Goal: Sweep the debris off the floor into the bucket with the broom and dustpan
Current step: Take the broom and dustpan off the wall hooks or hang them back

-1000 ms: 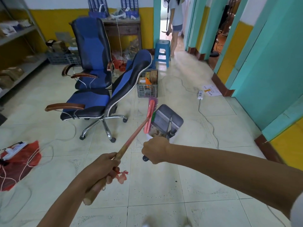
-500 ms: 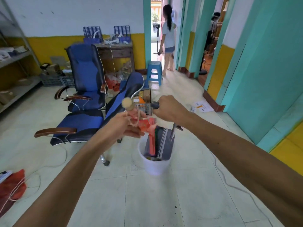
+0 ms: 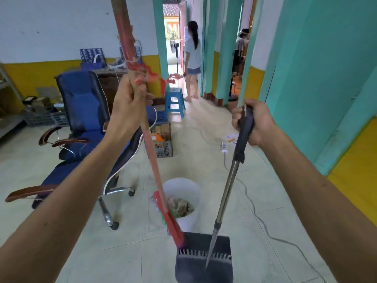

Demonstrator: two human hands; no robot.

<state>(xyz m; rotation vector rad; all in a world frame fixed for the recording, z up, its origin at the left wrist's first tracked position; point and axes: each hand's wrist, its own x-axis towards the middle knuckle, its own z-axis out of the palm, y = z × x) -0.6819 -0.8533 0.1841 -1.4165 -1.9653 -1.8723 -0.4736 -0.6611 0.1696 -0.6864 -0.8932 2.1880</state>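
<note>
My left hand (image 3: 127,107) grips the red wooden handle of the broom (image 3: 152,156), held nearly upright; its red head with green bristles hangs beside the bucket's near rim. My right hand (image 3: 255,121) is closed on the black grip of the dustpan's metal pole (image 3: 226,193). The dark grey dustpan (image 3: 204,260) hangs low, close in front of me, just short of the bucket. The white bucket (image 3: 187,188) stands on the tiled floor with scraps of debris (image 3: 179,207) inside it.
Two blue office chairs (image 3: 85,119) stand to the left of the bucket. A grey crate (image 3: 163,149) and a blue stool (image 3: 174,101) sit behind it. A power strip and cable (image 3: 255,209) trail along the floor on the right. A person (image 3: 192,58) stands in the far doorway.
Broom and dustpan were over the bucket; both have swung down and toward me, clear of it. The broom now stands upright, and the bucket's debris is uncovered.
</note>
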